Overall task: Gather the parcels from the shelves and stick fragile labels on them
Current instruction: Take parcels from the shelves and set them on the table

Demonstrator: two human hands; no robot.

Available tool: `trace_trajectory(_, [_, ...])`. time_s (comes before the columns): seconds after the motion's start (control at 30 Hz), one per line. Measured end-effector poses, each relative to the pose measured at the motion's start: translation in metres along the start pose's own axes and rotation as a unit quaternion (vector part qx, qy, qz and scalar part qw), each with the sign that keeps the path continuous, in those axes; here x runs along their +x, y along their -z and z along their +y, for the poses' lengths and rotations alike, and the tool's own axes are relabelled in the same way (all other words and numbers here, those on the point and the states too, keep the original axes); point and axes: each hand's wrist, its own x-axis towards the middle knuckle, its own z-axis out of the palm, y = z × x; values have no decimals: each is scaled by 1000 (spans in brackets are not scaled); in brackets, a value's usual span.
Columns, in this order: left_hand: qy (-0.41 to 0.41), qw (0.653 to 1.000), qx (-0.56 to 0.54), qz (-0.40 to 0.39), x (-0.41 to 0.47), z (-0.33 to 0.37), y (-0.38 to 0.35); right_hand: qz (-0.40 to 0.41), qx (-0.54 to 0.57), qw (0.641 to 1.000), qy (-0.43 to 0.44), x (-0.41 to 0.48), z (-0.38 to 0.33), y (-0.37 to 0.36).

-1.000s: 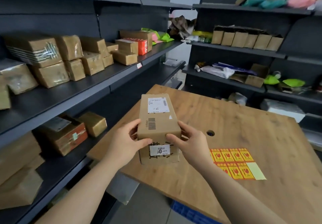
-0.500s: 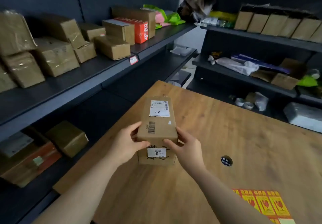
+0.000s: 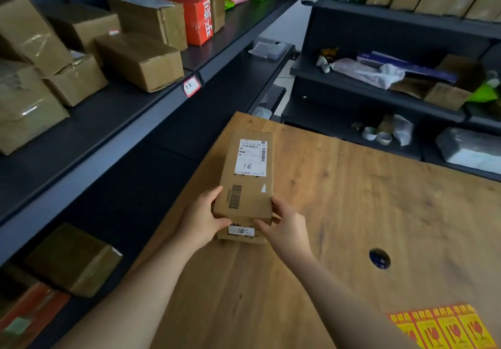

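Note:
A long brown cardboard parcel (image 3: pixel 248 180) with a white shipping label and a barcode lies lengthwise near the left edge of the wooden table (image 3: pixel 339 213). My left hand (image 3: pixel 202 220) grips its near left corner, and my right hand (image 3: pixel 284 229) grips its near right corner. The parcel's near end shows a small white sticker. A sheet of red and yellow fragile labels (image 3: pixel 444 327) lies at the table's near right corner, partly cut off by the frame.
Dark shelving on the left holds several taped brown boxes (image 3: pixel 138 58) and a red box (image 3: pixel 199 15), with another box (image 3: pixel 73 259) on the lower shelf. Shelves behind the table carry bags, tape rolls (image 3: pixel 376 135) and cartons. A round cable hole (image 3: pixel 379 258) sits in the tabletop.
Both hands have carried the parcel forward over the table and lowered it toward the tabletop. The view has tilted down and moved closer, so the label sheet has slid to the lower right.

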Motion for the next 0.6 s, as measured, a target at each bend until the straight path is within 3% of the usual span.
trace_trajectory(0.33, [-87, 988, 130, -16, 11, -6, 6, -23, -175, 984, -20, 11, -2, -16])
trace_trajectory(0.5, [-110, 955, 273, 26, -6, -1, 19, -25, -285, 957, 56, 0, -8, -2])
trace_trajectory(0.6, [-126, 943, 302, 65, -29, 5, 22, -22, -319, 941, 114, -11, -16, 8])
